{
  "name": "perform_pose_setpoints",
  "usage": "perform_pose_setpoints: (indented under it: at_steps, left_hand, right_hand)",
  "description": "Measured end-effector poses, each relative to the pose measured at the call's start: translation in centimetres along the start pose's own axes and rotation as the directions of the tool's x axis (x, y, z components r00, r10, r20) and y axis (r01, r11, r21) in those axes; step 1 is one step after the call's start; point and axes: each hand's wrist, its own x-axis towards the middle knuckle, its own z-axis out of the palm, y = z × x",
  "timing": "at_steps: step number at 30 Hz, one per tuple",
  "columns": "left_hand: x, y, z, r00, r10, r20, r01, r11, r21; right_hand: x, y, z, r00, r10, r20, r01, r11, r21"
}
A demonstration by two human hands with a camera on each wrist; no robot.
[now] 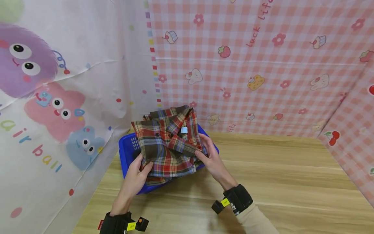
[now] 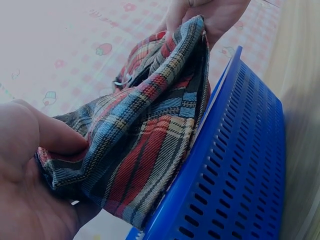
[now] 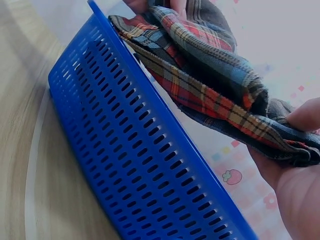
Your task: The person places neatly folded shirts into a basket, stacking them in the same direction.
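A folded plaid shirt [image 1: 166, 146] in red, grey, blue and cream lies over the top of a blue plastic basket [image 1: 124, 156] with slotted walls. Its collar side and a small pale blue label [image 1: 184, 130] face up. My left hand [image 1: 135, 177] grips the shirt's near left edge, thumb on top and fingers beneath, also seen by the left hand [image 2: 35, 175] in the left wrist view. On the far side, my right hand [image 1: 214, 162] pinches the right edge, thumb over the cloth. In the right wrist view the layered cloth [image 3: 200, 95] overhangs the basket's rim [image 3: 165, 107].
The basket stands on a wood-grain table [image 1: 277, 182], near its left back corner. A white cartoon-print sheet [image 1: 96, 48] hangs at left, and a pink checked sheet [image 1: 248, 68] rises behind the table and on the right.
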Motion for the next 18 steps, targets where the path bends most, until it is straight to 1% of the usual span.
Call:
perform_pose_setpoints:
  at_steps: [7, 13, 18]
  left_hand:
    - [0.3, -0.4, -0.3, 1.0, 0.019, -0.025, -0.019, 1.0, 0.02]
    - [0.6, -0.7, -0.5, 0.999, 0.032, -0.023, -0.03, 0.998, 0.054]
    - [0.8, -1.1, -0.6, 0.999, 0.033, -0.022, -0.032, 0.998, 0.057]
  right_hand:
    - [0.4, 0.1, 0.3, 1.0, 0.012, 0.025, -0.012, 1.0, -0.012]
    - [0.7, 0.6, 0.5, 1.0, 0.02, 0.015, -0.02, 0.999, -0.026]
    - [0.9, 1.0, 0.7, 1.0, 0.021, 0.005, -0.021, 0.999, -0.026]
